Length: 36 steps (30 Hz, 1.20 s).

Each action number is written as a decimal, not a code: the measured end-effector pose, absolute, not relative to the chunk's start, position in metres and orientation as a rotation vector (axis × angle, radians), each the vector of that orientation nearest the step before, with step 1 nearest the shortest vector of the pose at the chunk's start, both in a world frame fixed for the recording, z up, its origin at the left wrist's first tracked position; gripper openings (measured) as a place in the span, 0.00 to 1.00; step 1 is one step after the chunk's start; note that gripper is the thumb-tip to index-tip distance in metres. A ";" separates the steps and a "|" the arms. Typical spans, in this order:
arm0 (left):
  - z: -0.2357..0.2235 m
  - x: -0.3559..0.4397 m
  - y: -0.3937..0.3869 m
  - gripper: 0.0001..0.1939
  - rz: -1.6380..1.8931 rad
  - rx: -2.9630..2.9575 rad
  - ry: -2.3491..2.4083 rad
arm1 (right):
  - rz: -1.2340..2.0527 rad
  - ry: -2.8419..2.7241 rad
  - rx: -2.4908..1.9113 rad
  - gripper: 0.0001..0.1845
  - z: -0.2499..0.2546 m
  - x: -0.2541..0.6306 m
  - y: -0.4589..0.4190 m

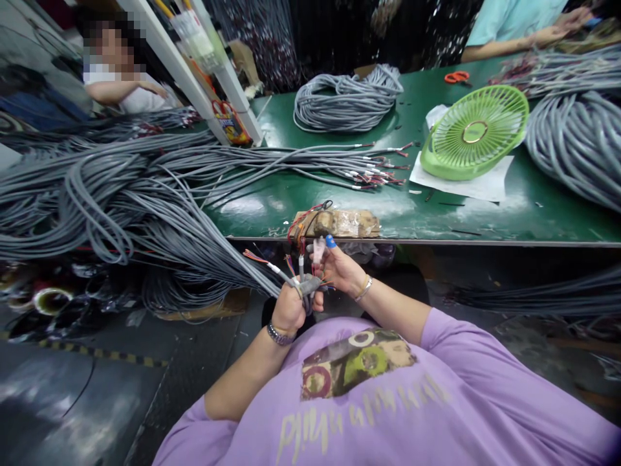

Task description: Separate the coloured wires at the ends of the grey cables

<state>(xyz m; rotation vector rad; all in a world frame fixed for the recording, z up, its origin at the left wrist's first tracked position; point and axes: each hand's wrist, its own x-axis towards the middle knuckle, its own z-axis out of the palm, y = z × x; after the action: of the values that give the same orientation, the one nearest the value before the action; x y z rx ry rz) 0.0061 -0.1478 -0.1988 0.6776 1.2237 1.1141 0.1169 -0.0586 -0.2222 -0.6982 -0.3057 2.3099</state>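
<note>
My left hand (pixel 290 309) is closed in a fist around a bunch of grey cables (pixel 228 268), just below the table's front edge. Their stripped ends with coloured wires (pixel 297 259) stick up out of the fist. My right hand (pixel 340 266), with a blue cap on one fingertip, pinches one of those wire ends right beside the left hand. The cables run off to the left into a big grey heap (pixel 101 194). A watch is on my left wrist, a bracelet on my right.
On the green table (pixel 509 213) lie a cable coil (pixel 347 100), a spread bundle with stripped ends (pixel 339 165), a green fan (pixel 475 133) on paper, orange scissors (pixel 456 77), a brown packet (pixel 339 223) and more cable (pixel 577 142). Other people sit at the back left and back right.
</note>
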 end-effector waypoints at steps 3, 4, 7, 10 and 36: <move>-0.196 0.007 -0.154 0.18 1.135 0.689 1.215 | 2.321 -0.334 -0.656 0.20 -0.225 0.119 -0.057; -0.195 0.007 -0.155 0.18 1.153 0.693 1.216 | 2.313 -0.353 -0.645 0.18 -0.225 0.120 -0.057; -0.194 0.010 -0.157 0.17 1.232 0.685 1.229 | 2.261 -0.430 -0.637 0.13 -0.227 0.121 -0.057; -0.195 0.013 -0.154 0.16 1.292 0.665 1.236 | 2.138 -0.544 -0.673 0.15 -0.233 0.120 -0.059; -0.203 0.017 -0.144 0.15 1.329 0.650 1.274 | 2.239 -0.400 -0.672 0.25 -0.228 0.108 -0.052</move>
<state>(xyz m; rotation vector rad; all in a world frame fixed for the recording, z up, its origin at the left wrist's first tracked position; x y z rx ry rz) 0.0171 -0.1440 -0.2032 0.6496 1.2736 1.3294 0.1080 -0.0519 -0.2275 -0.6723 -0.4003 2.2388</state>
